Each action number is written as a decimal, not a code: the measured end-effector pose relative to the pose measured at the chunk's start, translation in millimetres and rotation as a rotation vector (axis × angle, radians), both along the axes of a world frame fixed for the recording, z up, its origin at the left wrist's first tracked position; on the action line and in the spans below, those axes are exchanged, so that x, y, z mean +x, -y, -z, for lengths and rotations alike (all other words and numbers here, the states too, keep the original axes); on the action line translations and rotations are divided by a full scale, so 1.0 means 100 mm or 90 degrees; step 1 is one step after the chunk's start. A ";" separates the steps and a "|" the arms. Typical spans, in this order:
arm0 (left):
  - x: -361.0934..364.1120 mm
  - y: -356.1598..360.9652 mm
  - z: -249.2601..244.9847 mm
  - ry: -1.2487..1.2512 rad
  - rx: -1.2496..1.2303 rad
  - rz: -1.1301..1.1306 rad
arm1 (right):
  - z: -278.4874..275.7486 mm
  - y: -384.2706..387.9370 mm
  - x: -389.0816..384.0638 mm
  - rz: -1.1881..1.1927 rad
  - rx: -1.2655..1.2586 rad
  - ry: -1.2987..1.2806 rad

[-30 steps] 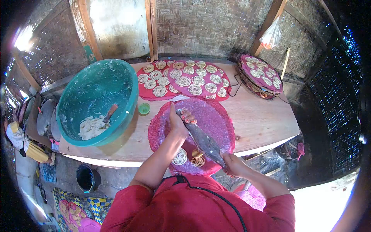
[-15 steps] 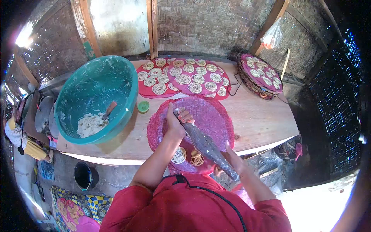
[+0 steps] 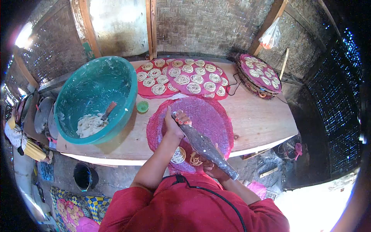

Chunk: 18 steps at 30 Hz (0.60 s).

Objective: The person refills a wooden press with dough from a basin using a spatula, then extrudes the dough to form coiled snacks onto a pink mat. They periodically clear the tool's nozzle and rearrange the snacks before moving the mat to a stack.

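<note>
Looking down from the head camera, I see both hands on a long, grey-speckled piping bag (image 3: 203, 146) that lies slantwise over the near half of a round pink mesh mat (image 3: 210, 116). The left hand (image 3: 174, 127) grips the far, narrow end, with its fingers (image 3: 181, 120) closed tightly around it. The right hand (image 3: 211, 168) cups the bag near its wide end at the desk's near edge. Its fingers curl round the bag from beneath, and the bag hides most of them from me.

Two pale noodle coils (image 3: 179, 155) lie on the mat's near edge, just beside the bag and between the two forearms. The mat rests on a wooden desk (image 3: 259, 120).

To the left stands a large teal basin (image 3: 116, 77) with a lump of white dough (image 3: 89, 124) in it and a stick (image 3: 108, 111) resting in the dough. A small green cup (image 3: 142, 106) sits between the basin and the mat.

At the back of the desk, a red mat (image 3: 148, 92) and a second pink mat (image 3: 201, 92) overlap, and both are covered with rows of coils. A stack of filled mats (image 3: 258, 75) sits at the far right corner, well apart from the hands.
</note>
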<state>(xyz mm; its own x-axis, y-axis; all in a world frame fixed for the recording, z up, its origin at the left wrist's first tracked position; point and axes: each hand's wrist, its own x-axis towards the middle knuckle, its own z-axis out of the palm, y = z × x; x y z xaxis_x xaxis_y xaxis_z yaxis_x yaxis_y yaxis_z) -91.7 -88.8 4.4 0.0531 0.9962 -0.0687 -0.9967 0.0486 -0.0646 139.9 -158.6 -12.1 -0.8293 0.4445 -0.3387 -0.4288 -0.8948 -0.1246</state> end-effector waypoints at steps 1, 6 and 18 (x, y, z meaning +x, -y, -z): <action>0.00 0.00 0.01 0.000 0.001 -0.001 | 0.07 0.00 0.02 -0.014 -0.009 -0.043; -0.02 0.02 -0.05 -0.030 -0.015 -0.024 | 0.15 0.10 0.03 -0.045 0.017 -0.033; -0.23 0.03 -0.45 -0.026 0.071 -0.041 | -0.12 0.22 -0.07 -0.267 0.569 0.302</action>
<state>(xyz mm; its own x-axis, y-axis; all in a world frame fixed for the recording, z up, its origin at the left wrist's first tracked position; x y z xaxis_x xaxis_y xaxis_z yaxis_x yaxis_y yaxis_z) -114.6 -91.6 49.0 -0.0120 0.9990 0.0424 -0.9997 -0.0110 -0.0220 133.4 -180.8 -0.2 -0.8421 0.4018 -0.3597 0.1519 -0.4632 -0.8731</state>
